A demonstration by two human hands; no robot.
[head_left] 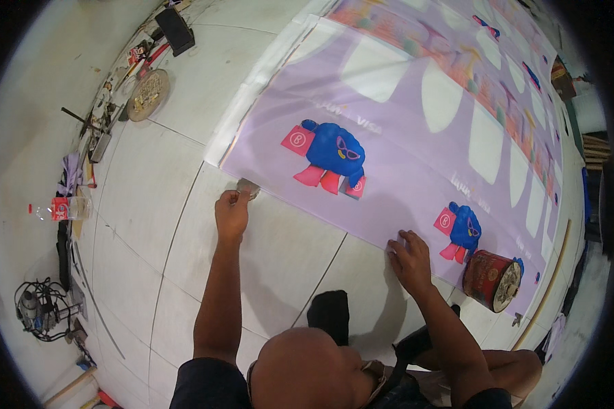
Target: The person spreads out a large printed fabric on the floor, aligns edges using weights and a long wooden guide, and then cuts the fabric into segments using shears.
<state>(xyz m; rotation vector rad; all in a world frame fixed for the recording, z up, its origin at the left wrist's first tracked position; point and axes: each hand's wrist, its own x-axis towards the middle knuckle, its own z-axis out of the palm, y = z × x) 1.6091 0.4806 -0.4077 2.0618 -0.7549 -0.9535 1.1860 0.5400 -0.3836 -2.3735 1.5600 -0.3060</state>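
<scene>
Lettering (368,125) in white runs beside the larger blue figure (338,150) on the lilac printed sheet (402,180) spread over the tiled floor (177,204) before me, and the pink squares by the figures carry round white emblems. A red-and-white label (60,208) wraps the clear bottle (80,207) far to my left; faded marks show on the rusty red tin (483,278) resting on the sheet to my right. My left hand (232,213) has its fingers pinched closed on a flat grey piece (250,187), held at the sheet's near edge by the corner. My right hand (411,262) keeps its fingers bent and slightly apart at that same edge; whether they grip it, I cannot tell
</scene>
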